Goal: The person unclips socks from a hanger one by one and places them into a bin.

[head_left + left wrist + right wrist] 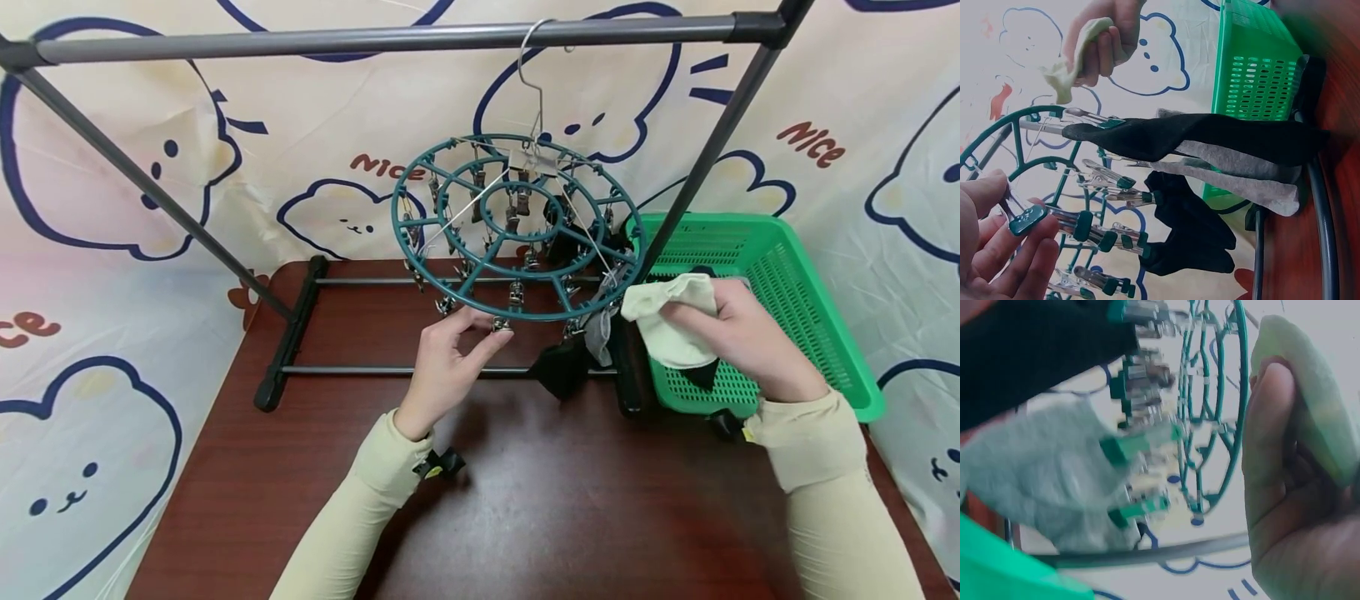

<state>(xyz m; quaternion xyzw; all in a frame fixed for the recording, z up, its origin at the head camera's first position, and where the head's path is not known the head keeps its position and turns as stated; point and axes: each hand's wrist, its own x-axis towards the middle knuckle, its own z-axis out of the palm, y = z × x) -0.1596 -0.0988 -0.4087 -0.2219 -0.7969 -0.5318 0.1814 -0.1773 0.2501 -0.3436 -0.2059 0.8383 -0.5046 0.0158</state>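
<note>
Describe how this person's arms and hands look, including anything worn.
A long, pale yellow-green cloth left sleeve and matching right sleeve reach the wrists. A small black object with a yellow mark shows by the left cuff, and a similar one by the right cuff. The left hand and right hand wear no gloves.

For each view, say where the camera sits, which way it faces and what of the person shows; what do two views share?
Head: worn on the head, looks forward and down at the hanger; left hand, right hand and sleeves show.
Left wrist: worn there, looks at clips and black cloth; left hand near, right hand beyond.
Right wrist: worn there, faces the hanger; right hand grips pale cloth.
Head and left wrist both show the green basket.
</note>
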